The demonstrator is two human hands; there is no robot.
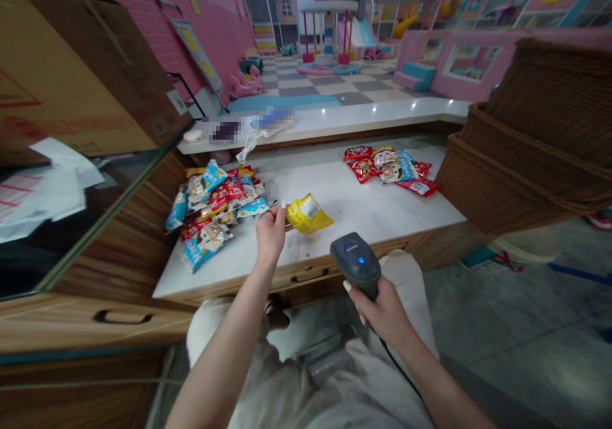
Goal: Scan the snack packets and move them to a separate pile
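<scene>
My left hand (270, 232) pinches the left end of a yellow snack packet (308, 214), held over the white counter (306, 177) with a pale barcode label facing up. In my right hand (382, 308) is a dark grey barcode scanner (354, 260), a blue light lit on its top. Its head points toward the packet, a short gap apart, and a black cord hangs below it. To the left of my left hand lies a pile of snack packets (220, 196) in blue, red and white. A smaller group of snack packets (393, 165) rests at the counter's back right.
Stacked wicker baskets (521, 155) stand at the counter's right end. A large cardboard box (86, 65) and loose papers (48, 187) are on the left. A white cable (248, 142) hangs over the raised back ledge (329, 118). Drawers run under the counter.
</scene>
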